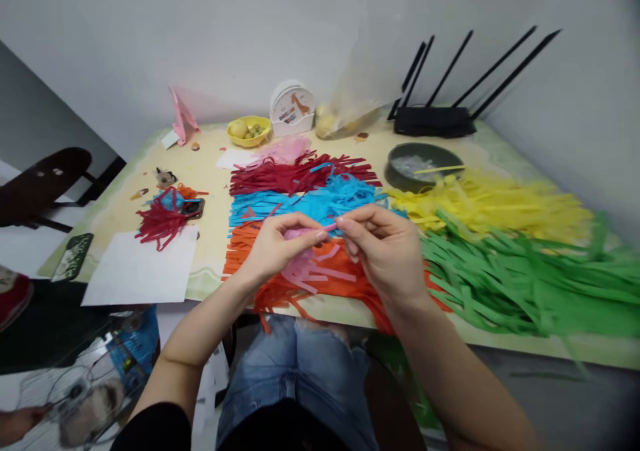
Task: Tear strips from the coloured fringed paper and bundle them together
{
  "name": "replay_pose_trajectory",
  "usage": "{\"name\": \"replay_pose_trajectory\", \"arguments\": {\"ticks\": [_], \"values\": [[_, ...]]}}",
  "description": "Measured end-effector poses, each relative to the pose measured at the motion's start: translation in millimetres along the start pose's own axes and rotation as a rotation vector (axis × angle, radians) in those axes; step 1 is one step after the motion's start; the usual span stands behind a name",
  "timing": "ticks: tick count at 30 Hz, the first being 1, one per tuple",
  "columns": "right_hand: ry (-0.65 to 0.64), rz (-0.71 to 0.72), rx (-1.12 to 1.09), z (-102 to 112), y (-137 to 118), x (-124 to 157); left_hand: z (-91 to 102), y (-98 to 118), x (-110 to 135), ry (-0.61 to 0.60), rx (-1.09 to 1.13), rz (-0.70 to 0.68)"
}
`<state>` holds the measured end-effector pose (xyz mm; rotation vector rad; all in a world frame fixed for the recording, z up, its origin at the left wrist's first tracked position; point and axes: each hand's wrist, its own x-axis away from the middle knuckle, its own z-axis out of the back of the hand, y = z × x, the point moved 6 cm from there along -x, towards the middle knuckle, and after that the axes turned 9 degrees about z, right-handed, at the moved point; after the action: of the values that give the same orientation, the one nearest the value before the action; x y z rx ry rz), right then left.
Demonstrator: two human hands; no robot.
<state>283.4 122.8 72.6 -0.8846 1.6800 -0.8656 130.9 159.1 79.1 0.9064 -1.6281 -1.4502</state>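
A pink paper tassel (303, 268) hangs from my left hand (283, 241), which pinches it near its top. Its twisted upper end reaches to the right, and the fingertips of my right hand (385, 244) close on that tip. The fringe dangles in front of orange fringed paper (243, 248) at the table's near edge. Behind my hands lie blue fringed paper (265, 204) and dark red fringed paper (300, 174). Beyond my right hand spread green fringed strips (530, 271) and yellow fringed strips (515, 204).
A dark round bowl (423, 179) with clear pieces stands before a black router (435, 121). Along the back are a yellow fruit dish (249, 141) and a white giraffe-decorated holder (291, 121). Finished-looking red tassels (163, 218) and white paper (145, 271) lie left.
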Motion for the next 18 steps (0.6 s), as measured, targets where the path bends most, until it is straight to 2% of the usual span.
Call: {"name": "replay_pose_trajectory", "arguments": {"ticks": [7,10,12,13,15,17,18], "values": [[0.062,0.04,0.047,-10,-2,-1,3.3,-2,10,0.104,-0.036,0.032],[-0.042,-0.042,0.004,-16,0,-2,15.3,-1,14,0.065,-0.131,0.093],[-0.137,-0.124,-0.018,-8,1,0,46.1,3,20,0.059,-0.315,0.132],[-0.161,-0.159,-0.018,3,1,3,71.7,9,26,0.121,-0.458,0.128],[-0.132,-0.2,0.014,37,0,9,136.4,26,43,0.371,-0.833,0.128],[-0.069,-0.229,0.088,78,3,17,197.9,48,66,0.688,-1.333,0.138],[-0.031,-0.247,0.131,98,5,22,222.5,53,74,0.773,-1.42,0.158]]}}
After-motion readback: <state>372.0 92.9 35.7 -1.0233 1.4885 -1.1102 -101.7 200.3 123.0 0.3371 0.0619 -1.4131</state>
